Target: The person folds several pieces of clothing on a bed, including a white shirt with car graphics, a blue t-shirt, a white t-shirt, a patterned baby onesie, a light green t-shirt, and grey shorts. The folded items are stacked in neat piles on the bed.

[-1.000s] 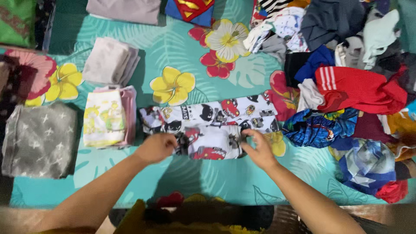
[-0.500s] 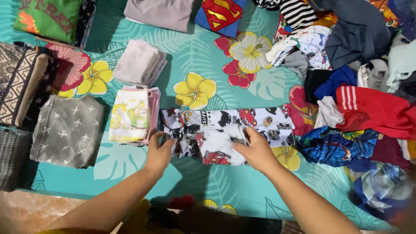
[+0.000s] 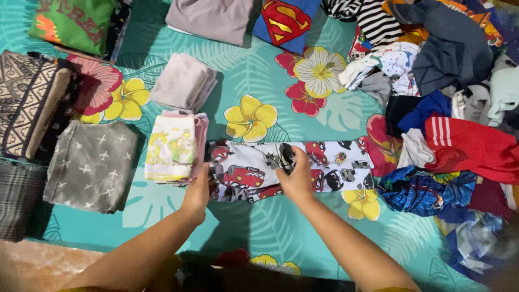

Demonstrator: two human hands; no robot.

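Left hand [image 3: 197,190]: fingers closed on the left end of the printed white garment [image 3: 335,159], pinning it down.
Right hand [image 3: 296,176]: pinching a folded layer near the garment's middle.
Garment: a flat band on the teal floral sheet [image 3: 254,65], cartoon cars and faces, just right of the pale yellow folded stack [image 3: 170,147].
Left side: grey star-print fold [image 3: 89,165].
Right side: loose heap, red striped piece [image 3: 467,143].
Far edge: blue emblem shirt [image 3: 284,20].

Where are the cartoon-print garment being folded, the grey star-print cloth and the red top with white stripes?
cartoon-print garment [image 3: 330,162]: head view, its flat right half.
grey star-print cloth [image 3: 92,165]: head view, its centre.
red top [image 3: 476,146]: head view, its plain red body.
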